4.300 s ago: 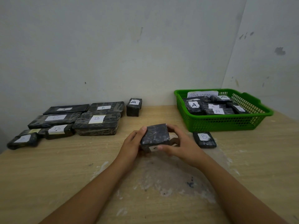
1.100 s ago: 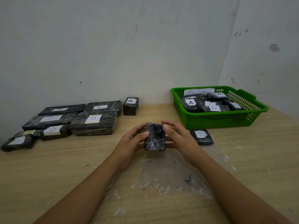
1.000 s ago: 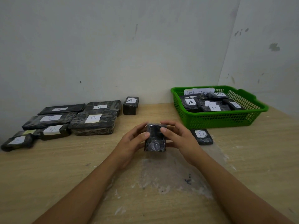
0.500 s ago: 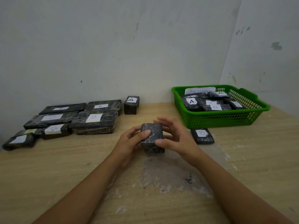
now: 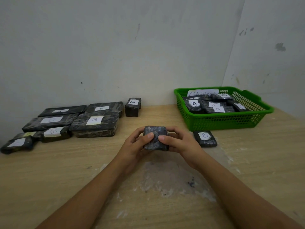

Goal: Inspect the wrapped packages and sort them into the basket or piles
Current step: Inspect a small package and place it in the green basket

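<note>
A small black wrapped package is held above the middle of the wooden table. My left hand grips its left side and my right hand grips its right side, both thumbs pressing on the near face. No label shows on the faces turned to me. The green basket at the back right holds several black packages marked A. A flat package marked B lies on the table just in front of the basket.
At the back left lies a pile of long black packages marked A and B, with smaller ones at the far left. A small upright package marked A stands by the wall. White stains mark the near tabletop.
Both hands have kept turning the small package between them; it went from a narrow upright edge to a broad square face toward me. Nothing else on the table moved.
</note>
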`<act>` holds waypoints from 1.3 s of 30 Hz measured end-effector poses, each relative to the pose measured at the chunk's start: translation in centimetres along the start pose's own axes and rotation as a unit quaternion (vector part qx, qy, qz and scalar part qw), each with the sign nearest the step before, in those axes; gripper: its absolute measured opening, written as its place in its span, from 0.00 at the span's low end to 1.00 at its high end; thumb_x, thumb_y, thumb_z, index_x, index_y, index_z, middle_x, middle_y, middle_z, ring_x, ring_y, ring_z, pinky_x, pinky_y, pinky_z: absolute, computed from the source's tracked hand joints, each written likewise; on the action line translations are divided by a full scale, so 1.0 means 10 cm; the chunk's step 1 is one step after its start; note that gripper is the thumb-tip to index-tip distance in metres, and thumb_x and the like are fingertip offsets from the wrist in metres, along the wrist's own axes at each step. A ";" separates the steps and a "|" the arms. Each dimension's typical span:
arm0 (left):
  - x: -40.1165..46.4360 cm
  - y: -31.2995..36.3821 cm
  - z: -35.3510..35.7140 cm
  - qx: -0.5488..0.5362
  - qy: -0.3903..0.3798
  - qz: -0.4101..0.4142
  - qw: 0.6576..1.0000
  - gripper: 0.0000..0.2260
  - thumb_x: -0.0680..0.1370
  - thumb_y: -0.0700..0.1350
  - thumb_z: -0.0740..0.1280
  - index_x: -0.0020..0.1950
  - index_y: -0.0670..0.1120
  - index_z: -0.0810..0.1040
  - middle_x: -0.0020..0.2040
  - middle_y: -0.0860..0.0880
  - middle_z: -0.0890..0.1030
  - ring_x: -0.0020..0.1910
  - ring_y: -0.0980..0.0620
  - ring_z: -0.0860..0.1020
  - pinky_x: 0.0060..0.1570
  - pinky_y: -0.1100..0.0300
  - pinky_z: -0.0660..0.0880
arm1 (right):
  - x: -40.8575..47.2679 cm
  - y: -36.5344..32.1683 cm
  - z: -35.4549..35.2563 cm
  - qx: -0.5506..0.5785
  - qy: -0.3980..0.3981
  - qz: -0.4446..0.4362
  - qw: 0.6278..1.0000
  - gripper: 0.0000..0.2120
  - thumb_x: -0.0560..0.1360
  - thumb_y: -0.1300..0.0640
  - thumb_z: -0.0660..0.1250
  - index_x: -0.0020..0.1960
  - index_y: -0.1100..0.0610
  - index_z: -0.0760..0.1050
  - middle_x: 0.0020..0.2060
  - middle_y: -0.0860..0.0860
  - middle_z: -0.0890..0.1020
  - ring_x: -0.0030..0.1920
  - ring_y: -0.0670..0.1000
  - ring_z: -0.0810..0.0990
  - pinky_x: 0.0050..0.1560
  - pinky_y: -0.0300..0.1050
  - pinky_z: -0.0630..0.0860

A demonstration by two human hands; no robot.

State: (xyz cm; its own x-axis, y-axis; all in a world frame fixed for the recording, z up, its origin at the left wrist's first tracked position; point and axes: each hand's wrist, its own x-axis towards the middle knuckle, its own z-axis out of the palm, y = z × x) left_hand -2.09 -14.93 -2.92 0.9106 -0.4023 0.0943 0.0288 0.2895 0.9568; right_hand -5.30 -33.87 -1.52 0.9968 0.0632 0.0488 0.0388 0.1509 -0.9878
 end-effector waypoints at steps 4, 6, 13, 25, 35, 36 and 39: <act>-0.02 0.03 0.04 0.008 0.023 -0.006 1.000 0.21 0.75 0.47 0.71 0.66 0.41 0.78 0.58 0.39 0.85 0.56 0.40 0.83 0.61 0.42 0.78 | 0.00 0.02 -0.03 -0.013 -0.011 0.000 1.000 0.26 0.68 0.51 0.77 0.63 0.59 0.78 0.54 0.58 0.86 0.53 0.54 0.86 0.48 0.43 0.81; -0.01 0.03 0.04 0.023 0.038 -0.001 0.999 0.21 0.74 0.47 0.73 0.65 0.42 0.79 0.57 0.40 0.85 0.56 0.39 0.84 0.62 0.40 0.77 | 0.01 0.04 -0.04 -0.019 -0.025 -0.003 1.000 0.27 0.68 0.49 0.79 0.63 0.57 0.77 0.54 0.57 0.86 0.55 0.54 0.86 0.51 0.45 0.82; 0.02 0.03 0.06 0.054 0.044 0.008 0.997 0.19 0.73 0.48 0.76 0.62 0.46 0.82 0.56 0.40 0.85 0.56 0.40 0.84 0.55 0.48 0.82 | 0.03 0.06 -0.06 0.001 -0.030 -0.014 0.999 0.28 0.62 0.48 0.80 0.59 0.56 0.79 0.52 0.56 0.87 0.55 0.56 0.86 0.55 0.48 0.82; 0.02 -0.03 0.00 0.036 0.056 0.001 0.998 0.23 0.71 0.53 0.78 0.63 0.46 0.80 0.58 0.39 0.84 0.56 0.39 0.84 0.56 0.44 0.81 | 0.05 0.05 -0.08 -0.050 -0.004 -0.003 0.999 0.24 0.74 0.41 0.71 0.67 0.50 0.79 0.59 0.52 0.85 0.61 0.54 0.83 0.61 0.55 0.81; 0.05 -0.04 -0.01 0.029 0.091 -0.023 0.995 0.23 0.72 0.50 0.74 0.64 0.42 0.80 0.58 0.39 0.84 0.53 0.45 0.85 0.48 0.53 0.83 | 0.10 0.04 -0.14 0.020 0.008 0.006 1.000 0.23 0.72 0.51 0.76 0.62 0.61 0.77 0.50 0.56 0.85 0.49 0.53 0.85 0.49 0.50 0.83; 0.05 -0.03 0.01 0.024 0.087 -0.027 0.996 0.23 0.73 0.50 0.73 0.65 0.41 0.80 0.58 0.41 0.85 0.52 0.47 0.86 0.48 0.56 0.83 | 0.11 0.04 -0.16 0.044 0.003 0.006 0.999 0.22 0.72 0.53 0.73 0.62 0.61 0.77 0.49 0.55 0.85 0.48 0.52 0.85 0.47 0.48 0.82; 0.04 0.00 0.04 0.027 0.074 -0.042 0.996 0.18 0.77 0.51 0.69 0.62 0.42 0.82 0.53 0.47 0.87 0.50 0.51 0.86 0.47 0.58 0.82 | 0.11 0.03 -0.21 0.085 -0.009 -0.010 0.996 0.22 0.70 0.57 0.67 0.63 0.63 0.75 0.46 0.55 0.82 0.43 0.49 0.82 0.42 0.42 0.80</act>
State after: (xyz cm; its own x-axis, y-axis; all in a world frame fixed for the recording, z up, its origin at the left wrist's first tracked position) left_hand -1.91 -15.37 -2.75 0.9568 -0.2897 -0.0243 0.0886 0.2109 0.9735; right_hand -4.07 -35.78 -2.10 0.9945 0.0756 0.0729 0.0453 0.3175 -0.9472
